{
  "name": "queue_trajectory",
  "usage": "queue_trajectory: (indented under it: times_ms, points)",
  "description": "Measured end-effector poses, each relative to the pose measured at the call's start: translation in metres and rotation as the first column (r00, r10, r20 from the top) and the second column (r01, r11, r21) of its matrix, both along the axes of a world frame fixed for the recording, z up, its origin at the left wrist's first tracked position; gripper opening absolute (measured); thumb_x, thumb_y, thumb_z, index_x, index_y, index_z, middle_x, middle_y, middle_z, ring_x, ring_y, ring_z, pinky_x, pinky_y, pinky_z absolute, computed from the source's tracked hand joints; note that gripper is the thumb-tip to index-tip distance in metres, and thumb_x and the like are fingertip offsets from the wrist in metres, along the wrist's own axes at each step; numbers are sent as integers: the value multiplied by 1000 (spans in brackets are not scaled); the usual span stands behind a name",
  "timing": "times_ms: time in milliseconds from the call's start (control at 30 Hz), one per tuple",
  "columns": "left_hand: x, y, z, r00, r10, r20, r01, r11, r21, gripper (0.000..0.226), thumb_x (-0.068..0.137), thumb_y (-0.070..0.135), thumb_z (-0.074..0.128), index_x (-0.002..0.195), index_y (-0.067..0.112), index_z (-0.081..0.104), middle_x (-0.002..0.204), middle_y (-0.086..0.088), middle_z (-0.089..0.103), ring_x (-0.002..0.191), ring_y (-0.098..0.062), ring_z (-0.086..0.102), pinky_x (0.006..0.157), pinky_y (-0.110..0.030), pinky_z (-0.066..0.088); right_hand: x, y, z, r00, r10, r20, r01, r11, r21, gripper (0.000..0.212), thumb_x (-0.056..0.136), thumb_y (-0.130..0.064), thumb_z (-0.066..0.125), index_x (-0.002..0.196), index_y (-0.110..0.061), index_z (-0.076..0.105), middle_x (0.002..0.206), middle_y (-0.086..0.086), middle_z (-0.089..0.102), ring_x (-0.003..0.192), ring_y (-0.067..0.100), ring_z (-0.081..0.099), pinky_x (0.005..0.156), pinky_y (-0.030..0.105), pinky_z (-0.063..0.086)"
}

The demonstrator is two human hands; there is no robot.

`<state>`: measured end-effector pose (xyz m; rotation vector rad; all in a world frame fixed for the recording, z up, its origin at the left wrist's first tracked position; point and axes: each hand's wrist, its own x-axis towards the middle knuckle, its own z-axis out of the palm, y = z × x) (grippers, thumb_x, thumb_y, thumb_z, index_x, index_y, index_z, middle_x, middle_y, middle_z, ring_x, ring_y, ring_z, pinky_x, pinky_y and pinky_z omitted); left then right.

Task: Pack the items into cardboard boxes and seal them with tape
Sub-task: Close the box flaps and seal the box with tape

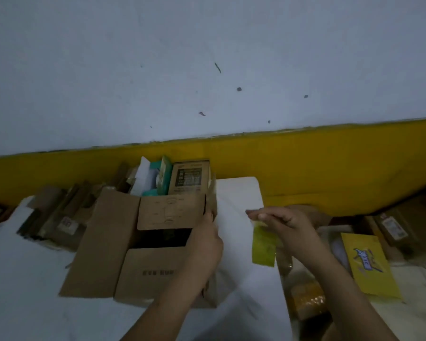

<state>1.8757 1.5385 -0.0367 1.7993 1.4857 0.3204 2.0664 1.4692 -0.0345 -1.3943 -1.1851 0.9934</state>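
An open cardboard box [143, 271] sits on the white table [22, 279] with its flaps spread and a dark inside. My left hand [204, 244] grips the box's right flap near the far right corner. My right hand [283, 221] is raised to the right of the box and pinches the top of a small yellow-green packet [263, 247], which hangs down over the table. The view is blurred.
Behind the box stand a brown printed carton [188, 177] and teal and white packages [158, 178]. Flat cardboard pieces [57, 212] lie at the left. A yellow pouch [369, 264], an orange packet [305, 299] and more boxes [399, 225] are at the right. A yellow-banded wall [330, 163] is close behind.
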Motion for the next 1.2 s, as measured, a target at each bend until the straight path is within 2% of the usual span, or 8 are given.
queue_trajectory:
  times_ms: [200, 333, 433, 533, 800, 933, 1100, 1200]
  points:
    - [-67, 24, 22, 976, 38, 213, 26, 956, -292, 26, 103, 23, 47, 108, 42, 62, 110, 11, 69, 103, -11, 66, 92, -38, 55, -26, 49, 2, 941, 338, -29, -337, 921, -196, 28, 88, -37, 61, 101, -18, 76, 115, -11, 72, 114, 4, 63, 87, 30, 58]
    - [-70, 30, 16, 978, -7, 211, 61, 966, -250, 17, 102, 31, 53, 96, 40, 67, 100, 10, 72, 94, -8, 68, 82, -28, 54, -36, 81, -7, 913, 400, -80, -406, 877, -257, 19, 97, -24, 59, 102, -16, 76, 115, -5, 72, 113, 8, 64, 88, 41, 58]
    - [-57, 30, 10, 994, 57, 95, -47, 993, -108, 36, 100, 44, 53, 78, 17, 62, 76, -5, 63, 75, -19, 63, 61, -29, 41, -53, 93, -11, 896, 438, -76, -441, 857, -268, 17, 96, -23, 62, 93, -23, 78, 103, -4, 75, 101, 11, 70, 81, 30, 59]
    - [-50, 33, 5, 990, 138, -15, -138, 990, 4, 39, 103, 35, 48, 84, 5, 64, 80, -11, 65, 81, -26, 65, 61, -30, 38, -62, 94, -9, 881, 466, -81, -470, 843, -261, 19, 96, -26, 61, 88, -29, 79, 103, -7, 75, 100, 7, 69, 76, 23, 58]
    - [-71, 35, 6, 972, -235, 4, 235, 972, -20, 47, 104, 36, 46, 83, -2, 63, 81, -16, 67, 69, -17, 60, 57, -26, 36, -48, 74, 19, 843, 527, 107, -510, 847, -150, 20, 90, -49, 59, 93, -38, 76, 101, -18, 65, 95, 8, 65, 76, 26, 57]
    - [-80, 29, -1, 974, -226, 35, 224, 974, 42, 46, 102, 29, 52, 74, -6, 56, 72, -25, 58, 58, -10, 48, 52, -24, 30, -48, 59, 26, 805, 550, 223, -539, 835, -112, 23, 92, -54, 54, 96, -42, 73, 95, -11, 55, 89, 14, 58, 79, 38, 52]
    - [-83, 15, -2, 977, -151, 150, 145, 988, 47, 28, 98, 21, 61, 71, 16, 58, 56, 14, 52, 53, 2, 45, 53, -18, 31, -65, 58, 31, 813, 572, 113, -561, 820, -114, 19, 94, -39, 57, 94, -37, 76, 96, -11, 70, 89, 10, 66, 76, 32, 58]
    - [-85, 5, 11, 932, -172, 319, 208, 975, -82, 21, 90, 7, 60, 98, 24, 69, 85, 16, 71, 77, -3, 65, 67, -19, 49, -72, 67, 32, 818, 557, 141, -542, 830, -132, 23, 93, -46, 57, 96, -32, 76, 97, -10, 71, 88, 8, 68, 74, 32, 60]
